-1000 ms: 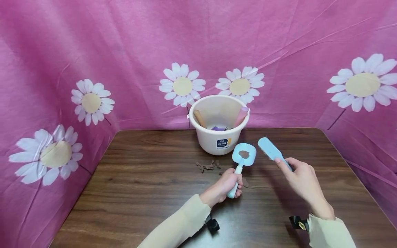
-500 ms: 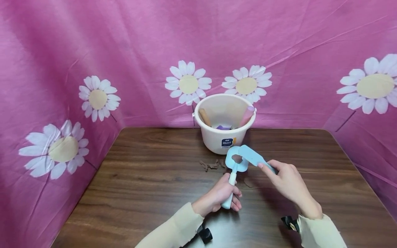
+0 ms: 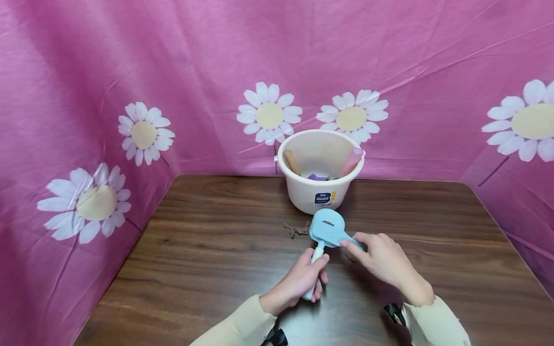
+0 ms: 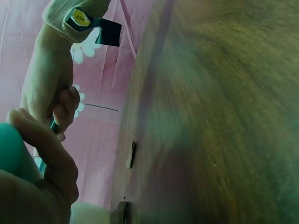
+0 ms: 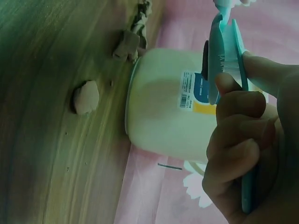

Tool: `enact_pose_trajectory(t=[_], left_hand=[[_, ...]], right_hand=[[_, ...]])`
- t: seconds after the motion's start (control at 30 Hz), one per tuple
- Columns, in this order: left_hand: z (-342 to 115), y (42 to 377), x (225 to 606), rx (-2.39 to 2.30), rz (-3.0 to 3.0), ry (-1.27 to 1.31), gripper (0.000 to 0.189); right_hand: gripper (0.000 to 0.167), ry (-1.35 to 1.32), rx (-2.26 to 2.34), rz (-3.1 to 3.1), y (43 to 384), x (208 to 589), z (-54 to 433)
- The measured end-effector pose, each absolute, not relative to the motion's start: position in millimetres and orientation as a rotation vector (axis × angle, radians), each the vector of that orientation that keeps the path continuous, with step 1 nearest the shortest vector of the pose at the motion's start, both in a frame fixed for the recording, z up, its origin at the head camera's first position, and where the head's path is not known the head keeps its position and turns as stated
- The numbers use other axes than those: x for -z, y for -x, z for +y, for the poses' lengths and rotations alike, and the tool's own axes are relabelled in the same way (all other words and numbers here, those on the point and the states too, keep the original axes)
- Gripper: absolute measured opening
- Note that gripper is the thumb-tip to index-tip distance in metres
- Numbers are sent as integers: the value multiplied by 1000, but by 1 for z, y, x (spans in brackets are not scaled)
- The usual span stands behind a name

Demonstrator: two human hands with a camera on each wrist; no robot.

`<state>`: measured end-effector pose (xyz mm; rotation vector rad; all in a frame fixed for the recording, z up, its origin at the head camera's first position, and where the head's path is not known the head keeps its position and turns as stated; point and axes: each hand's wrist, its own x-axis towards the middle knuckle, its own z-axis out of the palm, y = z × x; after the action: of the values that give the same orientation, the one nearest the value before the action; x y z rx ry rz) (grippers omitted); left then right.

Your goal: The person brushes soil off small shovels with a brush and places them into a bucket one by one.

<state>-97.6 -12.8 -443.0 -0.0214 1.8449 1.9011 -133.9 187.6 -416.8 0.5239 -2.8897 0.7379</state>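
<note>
My left hand [image 3: 298, 276] grips the pale handle of a light blue shovel-like tool [image 3: 318, 251] with a flat rounded head. A brown patch shows in the middle of that head. My right hand [image 3: 387, 259] pinches a light blue brush [image 3: 332, 236], which lies across the tool's head and hides part of it. In the right wrist view, white bristles [image 5: 231, 60] face the tool's head, and a dark brown piece [image 5: 205, 60] sits on its far side. Both tools are held above the table, just in front of the bucket.
A cream bucket [image 3: 298, 190] stands at the back, holding a tan stick [image 3: 292, 162], a pink-purple handle [image 3: 352, 161] and something purple [image 3: 318, 177]. Brown clay-like strips [image 3: 294, 230] lie on the wooden table [image 3: 207, 250]; a flat brown piece [image 5: 87, 98] lies nearby. Pink flowered cloth surrounds the table.
The brush has moved left from beside the shovel-like tool onto its head. My left hand has drawn back slightly toward me, its fingers loosening somewhat round the handle. The head view has shifted slightly.
</note>
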Motion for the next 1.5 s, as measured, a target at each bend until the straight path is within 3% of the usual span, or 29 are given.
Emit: enact_pose_trajectory(t=[0.33, 0.77, 1.23, 1.5], left_hand=[[-19, 96, 446, -1868, 1843, 99, 15], [-23, 87, 440, -1820, 1872, 128, 15], [-24, 85, 441, -1839, 1814, 143, 16], [-27, 89, 445, -1889, 1761, 148, 16]], right_hand=[[34, -633, -717, -2908, 130, 419, 181], [45, -490, -619, -2834, 131, 424, 179], [39, -372, -704, -2767, 132, 443, 174], [35, -456, -726, -2744, 133, 438, 172]])
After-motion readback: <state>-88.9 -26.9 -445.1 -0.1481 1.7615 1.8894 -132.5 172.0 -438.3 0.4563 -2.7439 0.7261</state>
